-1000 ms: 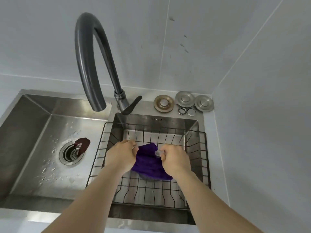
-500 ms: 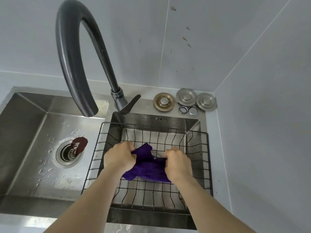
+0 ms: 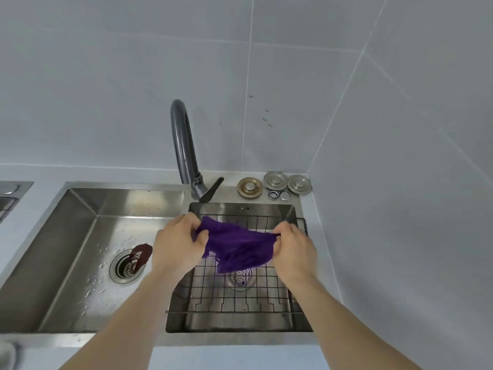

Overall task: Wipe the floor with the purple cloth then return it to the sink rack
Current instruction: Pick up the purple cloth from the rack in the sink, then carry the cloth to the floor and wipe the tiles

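Observation:
The purple cloth (image 3: 237, 247) hangs stretched between both hands, lifted above the black wire sink rack (image 3: 240, 297) that sits in the small right basin. My left hand (image 3: 178, 244) pinches the cloth's left corner. My right hand (image 3: 293, 249) grips its right edge. The cloth sags in the middle, and its lower edge hangs above the rack's floor, over the small basin's drain (image 3: 239, 278). The floor is out of view.
A dark curved tap (image 3: 184, 153) rises behind the rack, lever pointing right. The large left basin (image 3: 80, 257) is wet, with a dark red stopper (image 3: 140, 256) at its drain. Several metal drain caps (image 3: 274, 182) lie at the back right corner. Tiled walls close in behind and right.
Both hands have raised the cloth out of the rack and spread it apart. The view has pulled back and tilted up, so the tap looks smaller.

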The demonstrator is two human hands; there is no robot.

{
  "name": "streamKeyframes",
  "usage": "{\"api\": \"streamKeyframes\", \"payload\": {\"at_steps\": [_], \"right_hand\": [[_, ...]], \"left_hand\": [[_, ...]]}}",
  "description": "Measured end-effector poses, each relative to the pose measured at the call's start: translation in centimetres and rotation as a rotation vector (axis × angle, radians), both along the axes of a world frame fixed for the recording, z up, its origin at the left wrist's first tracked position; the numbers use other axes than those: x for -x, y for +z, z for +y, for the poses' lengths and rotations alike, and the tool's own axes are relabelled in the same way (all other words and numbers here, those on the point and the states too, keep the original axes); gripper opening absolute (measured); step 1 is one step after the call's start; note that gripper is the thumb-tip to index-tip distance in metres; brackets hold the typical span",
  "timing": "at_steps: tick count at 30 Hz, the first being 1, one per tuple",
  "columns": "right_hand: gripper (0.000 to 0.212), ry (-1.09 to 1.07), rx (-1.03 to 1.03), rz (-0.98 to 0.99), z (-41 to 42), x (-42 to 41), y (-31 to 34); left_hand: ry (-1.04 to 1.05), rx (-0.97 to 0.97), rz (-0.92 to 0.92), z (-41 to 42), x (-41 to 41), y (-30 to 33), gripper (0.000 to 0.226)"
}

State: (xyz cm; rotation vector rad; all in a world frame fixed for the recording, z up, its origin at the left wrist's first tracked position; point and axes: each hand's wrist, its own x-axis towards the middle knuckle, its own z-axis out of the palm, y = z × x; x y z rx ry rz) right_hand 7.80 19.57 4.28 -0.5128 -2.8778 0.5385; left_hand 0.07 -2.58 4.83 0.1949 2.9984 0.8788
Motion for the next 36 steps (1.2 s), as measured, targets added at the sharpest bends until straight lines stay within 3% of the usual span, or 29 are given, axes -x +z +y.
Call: {"api": "streamKeyframes", "payload": {"at_steps": [4, 15, 24, 36], "right_hand": [[0.022, -0.016, -0.040, 0.117, -1.5, -3.6, 5.7], [0.034, -0.063, -0.151, 0.459, -9.6, -18.1, 18.7], [0.034, -0.061, -0.183, 0.475, -13.3, -28.1, 22.0], [0.033, -0.067, -0.200, 0.489, -12.4, -36.8, 22.6]], "left_hand": [[-0.018, -0.055, 0.146, -2.2, -3.7, 5.1, 0.007], [-0.029, -0.106, 0.332, -11.2, -18.2, 18.1, 0.017], [-0.040, -0.124, 0.383, -15.2, -27.5, 21.4, 0.019], [-0.045, -0.114, 0.377, -14.7, -35.7, 22.1, 0.018]]}}
